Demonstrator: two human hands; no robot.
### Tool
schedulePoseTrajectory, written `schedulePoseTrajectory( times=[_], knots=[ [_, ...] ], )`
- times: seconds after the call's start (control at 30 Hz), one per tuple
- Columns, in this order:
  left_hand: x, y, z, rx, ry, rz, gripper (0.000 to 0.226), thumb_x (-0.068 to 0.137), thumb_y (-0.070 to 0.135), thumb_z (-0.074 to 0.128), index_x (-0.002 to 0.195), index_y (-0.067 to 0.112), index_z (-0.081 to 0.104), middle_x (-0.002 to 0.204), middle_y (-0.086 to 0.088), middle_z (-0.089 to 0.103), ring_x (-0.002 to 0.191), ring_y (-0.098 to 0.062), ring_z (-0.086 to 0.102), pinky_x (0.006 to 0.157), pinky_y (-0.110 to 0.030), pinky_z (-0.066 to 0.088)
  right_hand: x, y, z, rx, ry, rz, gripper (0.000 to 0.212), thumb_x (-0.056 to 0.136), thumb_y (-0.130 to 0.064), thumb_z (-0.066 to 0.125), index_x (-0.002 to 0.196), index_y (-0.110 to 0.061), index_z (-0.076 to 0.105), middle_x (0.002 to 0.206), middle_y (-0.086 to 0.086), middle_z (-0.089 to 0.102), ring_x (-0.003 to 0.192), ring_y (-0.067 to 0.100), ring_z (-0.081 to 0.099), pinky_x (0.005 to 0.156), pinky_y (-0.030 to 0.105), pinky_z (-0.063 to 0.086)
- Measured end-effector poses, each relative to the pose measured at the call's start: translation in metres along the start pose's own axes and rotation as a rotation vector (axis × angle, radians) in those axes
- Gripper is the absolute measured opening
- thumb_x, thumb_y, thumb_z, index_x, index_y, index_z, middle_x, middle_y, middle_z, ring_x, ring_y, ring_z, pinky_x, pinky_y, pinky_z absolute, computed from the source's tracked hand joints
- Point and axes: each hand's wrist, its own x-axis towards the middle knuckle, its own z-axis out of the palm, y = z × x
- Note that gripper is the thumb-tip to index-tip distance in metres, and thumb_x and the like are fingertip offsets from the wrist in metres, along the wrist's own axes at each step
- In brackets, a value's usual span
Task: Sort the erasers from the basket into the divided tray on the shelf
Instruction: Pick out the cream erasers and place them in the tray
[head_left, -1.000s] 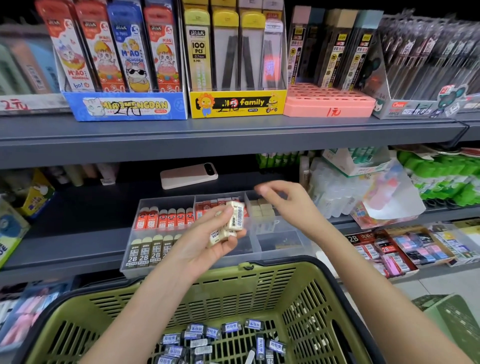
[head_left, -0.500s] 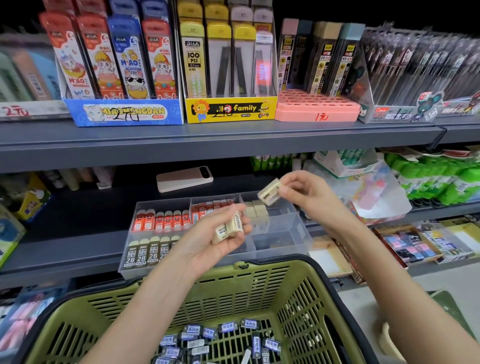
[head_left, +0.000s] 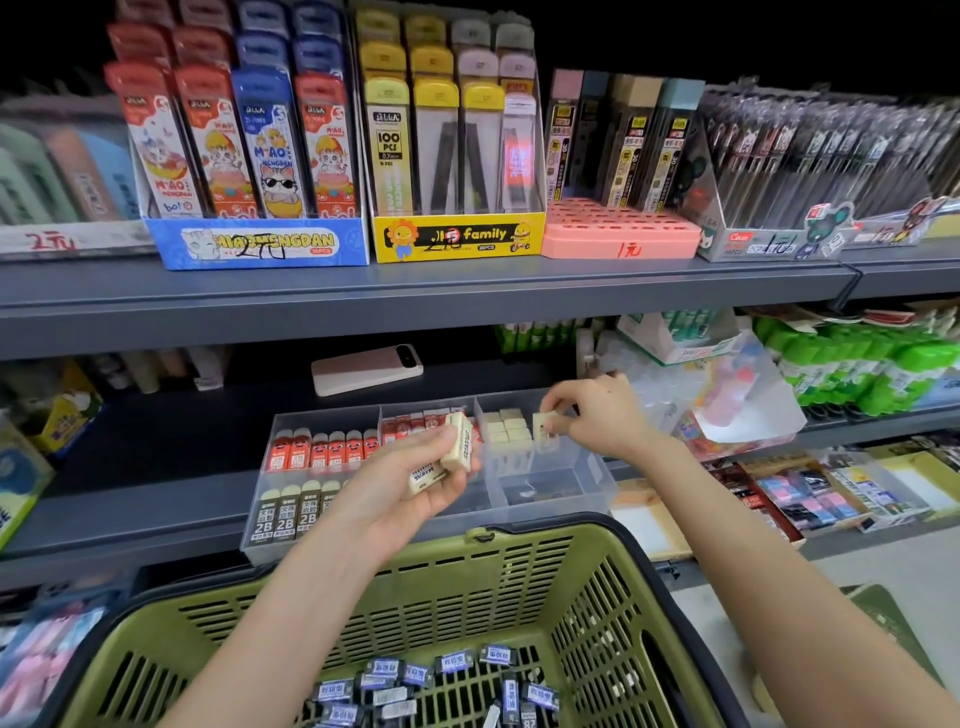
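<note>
Where stationery (head_left: 457, 156) crowds grey shelves (head_left: 415, 299), a tray (head_left: 587, 483) rests.

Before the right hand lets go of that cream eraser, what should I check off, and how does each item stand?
1. Right hand pinches one cream eraser: ok.
2. It is over the divided tray compartment with the matching cream erasers: ok.
3. Free room beside that row: ok, as far as it shows.
4. Eraser seated on the compartment floor: cannot tell.
5. Left hand grips the spare cream erasers: ok.
6. Basket emptied: not ok, dark-sleeved erasers lie in it.
</note>
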Motion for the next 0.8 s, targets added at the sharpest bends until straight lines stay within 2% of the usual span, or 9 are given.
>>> schedulePoseTrajectory(
  times=[0.07, 0.13, 0.33, 0.43, 0.5, 0.57, 0.7, 0.77, 0.8],
  knots=[
    [-0.001, 0.0, 0.001, 0.034, 0.01, 0.003, 0.042, 0.055, 0.008, 0.078, 0.095, 0.0, 0.069, 0.093, -0.022, 0.07, 0.079, -0.03, 0.072, 0.051, -0.025, 0.055, -0.004, 0.003, 0.004, 0.058, -0.04, 0.015, 0.007, 0.088, -0.036, 0.06, 0.093, -0.036, 0.065, 0.085, -0.014, 0.067, 0.095, 0.014, 0.057, 0.088, 0.031, 0.027],
    [-0.002, 0.0, 0.001, 0.026, 0.016, 0.007, 0.039, 0.055, 0.008, 0.078, 0.093, 0.001, 0.072, 0.1, -0.022, 0.067, 0.077, -0.028, 0.072, 0.051, -0.024, 0.055, -0.007, 0.004, 0.009, 0.077, -0.058, 0.006, 0.015, 0.09, -0.027, 0.054, 0.092, -0.035, 0.066, 0.085, -0.014, 0.064, 0.099, 0.016, 0.053, 0.088, 0.032, 0.026],
    [0.0, -0.002, 0.008, -0.036, 0.027, -0.004, 0.03, 0.059, 0.005, 0.074, 0.089, 0.002, 0.074, 0.098, -0.021, 0.067, 0.075, -0.027, 0.071, 0.054, -0.023, 0.056, -0.008, 0.0, 0.012, -0.103, -0.192, -0.061, 0.032, 0.098, -0.024, 0.034, 0.112, -0.031, 0.062, 0.108, -0.001, 0.063, 0.114, 0.016, 0.045, 0.093, 0.035, 0.021],
    [0.001, -0.004, 0.011, -0.04, 0.032, -0.042, 0.031, 0.059, 0.006, 0.075, 0.089, -0.001, 0.073, 0.092, -0.022, 0.07, 0.082, -0.029, 0.068, 0.052, -0.023, 0.055, -0.013, -0.009, 0.003, -0.118, -0.111, -0.062, 0.032, 0.099, -0.028, 0.035, 0.114, -0.03, 0.063, 0.113, -0.003, 0.064, 0.115, 0.018, 0.045, 0.095, 0.035, 0.022],
    [0.002, -0.006, 0.012, 0.003, 0.011, -0.058, 0.035, 0.061, 0.008, 0.075, 0.094, -0.002, 0.071, 0.086, -0.022, 0.072, 0.076, -0.027, 0.07, 0.05, -0.022, 0.054, -0.022, -0.022, -0.007, 0.16, 0.022, -0.064, 0.029, 0.098, -0.031, 0.043, 0.116, -0.026, 0.064, 0.116, -0.005, 0.065, 0.113, 0.016, 0.048, 0.098, 0.037, 0.028],
    [0.003, -0.008, 0.014, 0.048, -0.021, -0.06, 0.031, 0.062, 0.01, 0.075, 0.09, -0.002, 0.073, 0.084, -0.02, 0.072, 0.072, -0.025, 0.07, 0.049, -0.021, 0.053, -0.031, -0.04, -0.019, 0.462, 0.011, -0.149, 0.029, 0.094, -0.033, 0.051, 0.117, -0.021, 0.065, 0.117, -0.007, 0.066, 0.109, 0.007, 0.051, 0.099, 0.035, 0.035],
    [0.006, -0.01, 0.022, 0.035, -0.074, -0.072, 0.025, 0.061, 0.013, 0.075, 0.082, -0.002, 0.076, 0.087, -0.019, 0.071, 0.076, -0.026, 0.068, 0.049, -0.021, 0.053, -0.041, -0.056, -0.026, 0.577, -0.099, -0.231, 0.014, 0.091, -0.025, 0.058, 0.102, -0.026, 0.067, 0.098, -0.017, 0.063, 0.099, 0.004, 0.052, 0.09, 0.024, 0.037],
    [0.007, -0.01, 0.025, 0.01, -0.05, -0.063, 0.032, 0.064, 0.014, 0.073, 0.089, -0.006, 0.071, 0.084, -0.02, 0.07, 0.07, -0.025, 0.069, 0.047, -0.021, 0.052, -0.039, -0.048, -0.032, 0.79, -0.041, -0.163, 0.008, 0.088, -0.018, 0.062, 0.095, -0.023, 0.065, 0.091, -0.012, 0.064, 0.088, 0.003, 0.056, 0.083, 0.021, 0.043],
    [0.007, -0.009, 0.026, 0.009, -0.031, -0.059, 0.035, 0.066, 0.016, 0.072, 0.092, -0.007, 0.067, 0.078, -0.019, 0.069, 0.065, -0.023, 0.066, 0.044, -0.021, 0.05, -0.035, -0.04, -0.035, 0.839, 0.039, -0.103, 0.008, 0.087, -0.017, 0.064, 0.094, -0.02, 0.065, 0.09, -0.008, 0.066, 0.086, 0.005, 0.058, 0.083, 0.024, 0.047]
  ],
)
